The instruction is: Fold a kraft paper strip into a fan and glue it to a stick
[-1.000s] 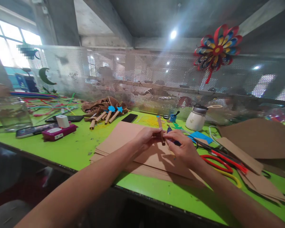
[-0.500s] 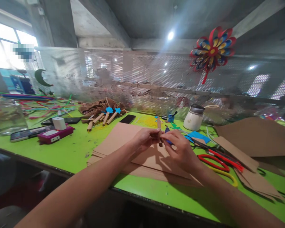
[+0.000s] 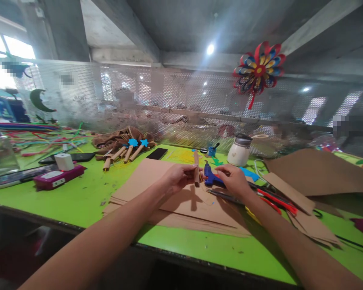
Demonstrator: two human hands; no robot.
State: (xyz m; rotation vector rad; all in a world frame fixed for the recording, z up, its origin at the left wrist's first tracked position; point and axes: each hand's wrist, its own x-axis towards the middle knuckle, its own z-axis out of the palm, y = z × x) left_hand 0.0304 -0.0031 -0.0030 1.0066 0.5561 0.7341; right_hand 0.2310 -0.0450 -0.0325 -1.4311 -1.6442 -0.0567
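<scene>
Held upright in my left hand (image 3: 178, 178) is a narrow brown paper strip (image 3: 196, 169), gripped between thumb and fingers above the stacked brown paper sheets (image 3: 181, 203). My right hand (image 3: 232, 181) is to the right of it, thumb and index finger pressed close together; whether something small is between them is too small to tell. The blue glue gun (image 3: 211, 177) lies between my hands, its nozzle pointing up. Dark scissor blades (image 3: 222, 195) lie on the paper below my right hand.
A white jar (image 3: 238, 152), red-handled scissors (image 3: 278, 197) and brown paper pieces are on the right of the green table (image 3: 87, 197). At left are a purple power bank (image 3: 59, 177), phones and brown paper bundles with blue stars (image 3: 133, 143). A mesh panel stands behind.
My right hand has moved away from the strip to the right, uncovering the glue gun. My left hand still holds the strip. The view has shifted slightly to the right.
</scene>
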